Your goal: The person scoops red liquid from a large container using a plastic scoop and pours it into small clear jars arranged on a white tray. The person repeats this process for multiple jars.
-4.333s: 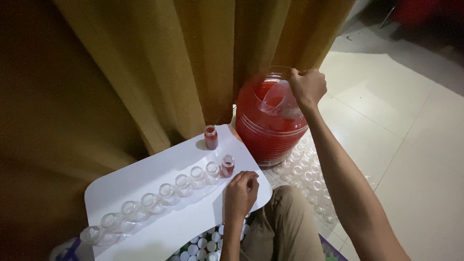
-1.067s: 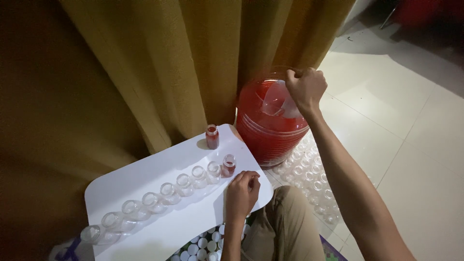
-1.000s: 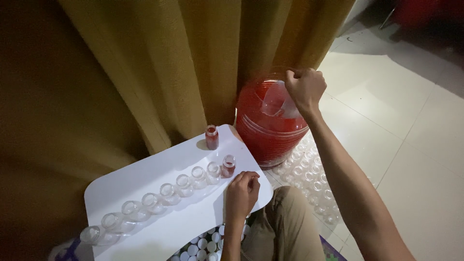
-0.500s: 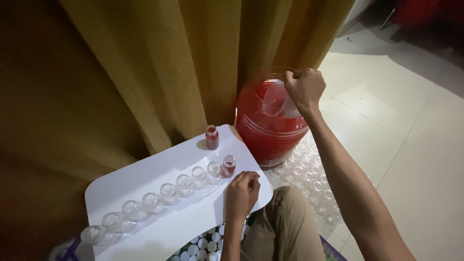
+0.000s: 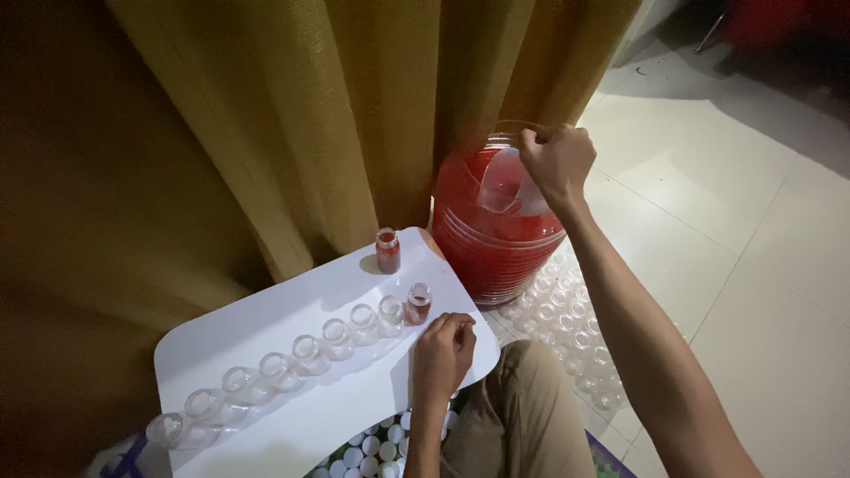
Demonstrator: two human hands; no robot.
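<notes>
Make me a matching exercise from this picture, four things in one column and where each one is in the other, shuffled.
Things:
1. right hand
2. left hand
3. full red bottle
4. white caps

Places:
A. far edge of the white board
B. mouth of the big red jar
C. under the board's near edge
D. on the board beside the bottle row

Pairs: 1-B, 2-D, 3-A, 4-C

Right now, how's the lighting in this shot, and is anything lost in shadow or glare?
Head view: light falls on the white board, the red jar and the floor tiles at right; the curtain sinks into deep shadow at far left; the top right corner is dark; the empty vials are dim but readable; the right hand and left hand are sharp, with no strong glare.
</notes>
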